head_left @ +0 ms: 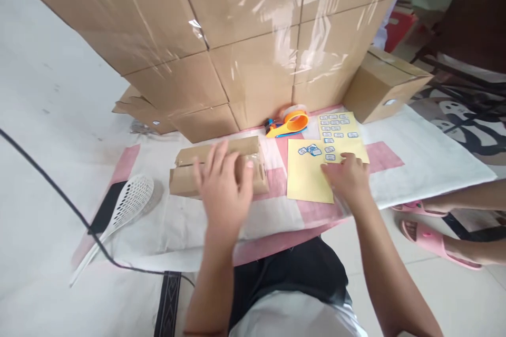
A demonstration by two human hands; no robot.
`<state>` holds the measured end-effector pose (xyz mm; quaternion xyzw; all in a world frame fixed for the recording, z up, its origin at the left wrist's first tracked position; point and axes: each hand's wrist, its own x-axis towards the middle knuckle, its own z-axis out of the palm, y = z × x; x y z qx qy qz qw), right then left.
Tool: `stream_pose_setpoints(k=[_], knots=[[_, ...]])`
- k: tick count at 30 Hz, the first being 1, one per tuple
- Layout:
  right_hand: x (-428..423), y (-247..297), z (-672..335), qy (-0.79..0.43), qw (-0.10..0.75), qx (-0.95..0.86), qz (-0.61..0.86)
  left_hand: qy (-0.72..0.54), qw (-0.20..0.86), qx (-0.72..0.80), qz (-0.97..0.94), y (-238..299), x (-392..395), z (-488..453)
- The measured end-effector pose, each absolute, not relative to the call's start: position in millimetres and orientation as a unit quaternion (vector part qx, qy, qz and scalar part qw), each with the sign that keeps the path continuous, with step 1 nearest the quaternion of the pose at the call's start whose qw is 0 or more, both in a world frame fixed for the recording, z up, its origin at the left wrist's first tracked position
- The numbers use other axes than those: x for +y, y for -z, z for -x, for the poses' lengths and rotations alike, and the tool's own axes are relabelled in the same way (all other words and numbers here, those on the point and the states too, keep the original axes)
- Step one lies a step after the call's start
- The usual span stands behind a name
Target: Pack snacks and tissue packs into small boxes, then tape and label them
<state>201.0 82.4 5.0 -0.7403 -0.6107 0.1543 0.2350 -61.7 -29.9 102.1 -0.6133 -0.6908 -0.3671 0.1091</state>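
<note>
My left hand [223,184] rests on a long closed cardboard box [184,179] lying on the cloth-covered table, its fingers spread across the top. To the right of the box is a yellow sheet [304,184] with a few small blue-edged white labels [314,150] bunched near its top. My right hand [351,174] is over the overlap of this sheet and a second yellow sheet [358,143], which carries rows of similar labels [334,122]. Its fingers are curled, with thumb and forefinger at the paper. Whatever lies between them is too small to make out.
A tall wall of taped cardboard boxes [253,63] rises at the back. An orange tape dispenser [294,121] lies at its foot. Another carton [385,84] stands right. At left are a white slotted ladle [132,200] and a black cable [59,200]. Someone's pink sandals [438,245] show on the floor.
</note>
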Motion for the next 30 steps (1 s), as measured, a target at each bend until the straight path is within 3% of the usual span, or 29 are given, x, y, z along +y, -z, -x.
stream_pose_setpoints(k=[3,8,14,20,26,30], knots=[[76,-5,-176,-0.145,0.219,-0.640,0.722,0.425,0.028,-0.563,0.708,-72,-8,-10],[76,-13,-192,-0.149,0.218,-0.641,0.720,0.192,-0.119,-0.597,0.770,-12,4,-58],[90,-7,-235,-0.122,0.229,-0.566,0.783,0.124,-0.071,-0.674,0.725,-10,5,-52],[109,-4,-243,-0.115,0.237,-0.529,0.807,0.099,-0.077,-0.623,0.772,-27,56,-78],[128,-4,-259,-0.127,0.267,-0.512,0.807,0.125,-0.108,-0.588,0.792,-11,85,-80],[137,-9,-261,-0.249,0.313,-0.536,0.743,0.186,-0.139,-0.585,0.777,-1,83,-78]])
